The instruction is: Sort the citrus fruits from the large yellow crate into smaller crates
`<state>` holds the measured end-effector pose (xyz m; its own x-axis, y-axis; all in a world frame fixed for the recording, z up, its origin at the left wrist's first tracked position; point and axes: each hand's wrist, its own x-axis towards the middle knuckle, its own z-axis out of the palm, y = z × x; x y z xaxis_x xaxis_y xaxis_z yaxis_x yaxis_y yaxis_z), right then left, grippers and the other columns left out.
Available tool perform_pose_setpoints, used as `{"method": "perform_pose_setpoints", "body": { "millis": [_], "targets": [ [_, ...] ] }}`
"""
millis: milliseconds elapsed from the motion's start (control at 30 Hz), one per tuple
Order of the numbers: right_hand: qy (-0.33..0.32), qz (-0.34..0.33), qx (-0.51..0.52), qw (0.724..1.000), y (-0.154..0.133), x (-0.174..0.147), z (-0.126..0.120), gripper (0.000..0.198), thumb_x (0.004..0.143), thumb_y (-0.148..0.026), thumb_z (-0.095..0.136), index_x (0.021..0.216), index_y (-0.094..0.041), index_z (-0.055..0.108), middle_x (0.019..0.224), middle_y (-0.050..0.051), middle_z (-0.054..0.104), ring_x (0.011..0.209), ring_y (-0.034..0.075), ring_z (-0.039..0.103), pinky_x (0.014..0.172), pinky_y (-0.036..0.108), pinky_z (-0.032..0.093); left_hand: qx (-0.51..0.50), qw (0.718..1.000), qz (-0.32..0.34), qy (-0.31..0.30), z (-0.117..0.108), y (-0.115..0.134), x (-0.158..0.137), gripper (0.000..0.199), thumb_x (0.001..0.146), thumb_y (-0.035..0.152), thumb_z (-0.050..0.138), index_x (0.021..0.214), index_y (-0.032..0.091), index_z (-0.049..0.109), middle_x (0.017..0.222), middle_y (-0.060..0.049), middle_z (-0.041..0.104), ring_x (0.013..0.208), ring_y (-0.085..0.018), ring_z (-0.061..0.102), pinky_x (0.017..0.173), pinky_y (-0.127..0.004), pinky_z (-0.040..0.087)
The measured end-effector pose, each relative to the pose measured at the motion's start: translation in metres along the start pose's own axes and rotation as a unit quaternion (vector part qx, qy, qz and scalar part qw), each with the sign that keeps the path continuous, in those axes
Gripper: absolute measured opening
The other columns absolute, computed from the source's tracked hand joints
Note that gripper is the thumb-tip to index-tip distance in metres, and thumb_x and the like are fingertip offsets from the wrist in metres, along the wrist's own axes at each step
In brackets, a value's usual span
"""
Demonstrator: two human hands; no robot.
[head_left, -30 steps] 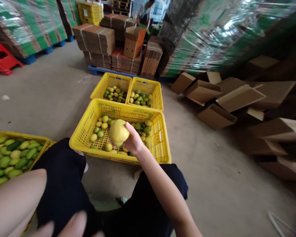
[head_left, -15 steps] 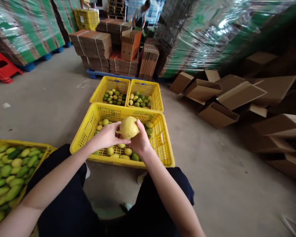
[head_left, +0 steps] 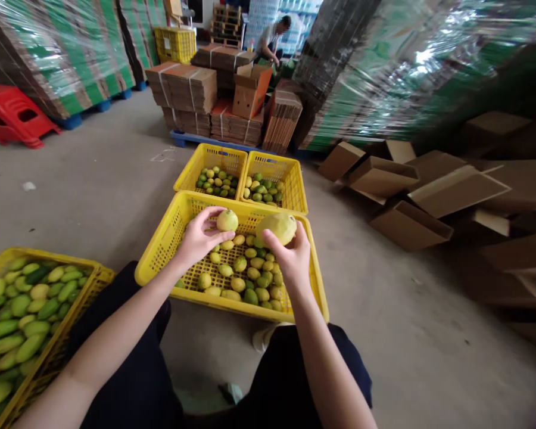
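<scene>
My left hand (head_left: 199, 237) grips a small round yellow-green fruit (head_left: 227, 221) between thumb and fingers. A larger, longer yellowish fruit (head_left: 276, 229) is held in my right hand (head_left: 294, 257), its thumb on the near side. Both hands are raised above a wide yellow plastic crate (head_left: 158, 253), slightly apart from each other. On that crate's slotted floor lie many loose yellow and green fruits (head_left: 238, 284), gathered mostly toward the near and right side. The exact kind of fruit is not clear.
Two smaller yellow crates (head_left: 185, 173) of fruit stand just behind. To my left is another yellow crate (head_left: 93, 265) full of longer green fruits. Flattened cartons (head_left: 190, 89) are stacked ahead, open boxes (head_left: 399, 226) lie at right. A person (head_left: 272, 44) bends over farther back.
My hands were together around one large yellow fruit; now they are apart, each with its own fruit. The right hand moved right with the larger one. The view has shifted left.
</scene>
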<state>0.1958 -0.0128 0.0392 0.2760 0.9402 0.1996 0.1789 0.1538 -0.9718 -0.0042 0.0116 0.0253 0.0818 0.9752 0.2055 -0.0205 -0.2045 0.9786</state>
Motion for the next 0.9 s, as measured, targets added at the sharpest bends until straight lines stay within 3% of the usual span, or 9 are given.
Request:
{"method": "perform_pose_setpoints", "body": {
  "millis": [67,167,300,500,900],
  "targets": [
    [-0.003,-0.096,-0.102,0.99,-0.003,-0.001,-0.004,0.053,0.067,-0.049,0.085,0.107,-0.023,0.064,0.103,0.008,0.072,0.093,0.026,0.068,0.087,0.045,0.057,0.005,0.999,0.045,0.0,0.0,0.003,-0.002,0.049,0.071,0.031,0.084,0.113,0.02,0.059,0.123,-0.011,0.069,0.105,-0.022,0.071,0.092,-0.038,0.06],
    [-0.005,-0.225,-0.208,0.952,-0.003,-0.006,-0.005,0.058,0.07,-0.047,0.085,0.119,-0.024,0.064,0.113,0.011,0.071,0.103,0.03,0.068,0.092,0.049,0.057,0.052,0.992,0.111,-0.022,0.002,0.002,-0.006,0.044,0.077,0.028,0.08,0.114,0.021,0.058,0.123,-0.011,0.068,0.111,-0.023,0.069,0.093,-0.037,0.06],
    [-0.015,-0.305,-0.265,0.914,0.003,-0.008,-0.006,0.054,0.081,-0.04,0.078,0.13,-0.026,0.061,0.119,0.011,0.07,0.107,0.03,0.069,0.092,0.05,0.059,0.158,0.96,0.225,-0.052,0.003,-0.001,-0.009,0.033,0.086,0.023,0.073,0.116,0.022,0.059,0.125,-0.011,0.067,0.12,-0.023,0.064,0.097,-0.039,0.058],
    [-0.038,-0.346,-0.292,0.891,0.008,-0.003,-0.015,0.051,0.087,-0.03,0.071,0.137,-0.026,0.058,0.127,0.014,0.068,0.114,0.031,0.067,0.096,0.052,0.058,0.259,0.907,0.326,-0.069,0.0,-0.002,-0.009,0.033,0.09,0.019,0.069,0.12,0.024,0.057,0.123,-0.008,0.068,0.117,-0.02,0.066,0.1,-0.039,0.056],
    [-0.026,-0.362,-0.294,0.884,0.005,-0.005,-0.014,0.057,0.086,-0.027,0.072,0.14,-0.027,0.055,0.126,0.014,0.067,0.113,0.031,0.067,0.095,0.051,0.059,0.254,0.897,0.361,-0.041,0.002,0.0,-0.011,0.037,0.089,0.02,0.072,0.122,0.022,0.057,0.121,-0.008,0.069,0.116,-0.02,0.067,0.1,-0.039,0.057]
  ]
}}
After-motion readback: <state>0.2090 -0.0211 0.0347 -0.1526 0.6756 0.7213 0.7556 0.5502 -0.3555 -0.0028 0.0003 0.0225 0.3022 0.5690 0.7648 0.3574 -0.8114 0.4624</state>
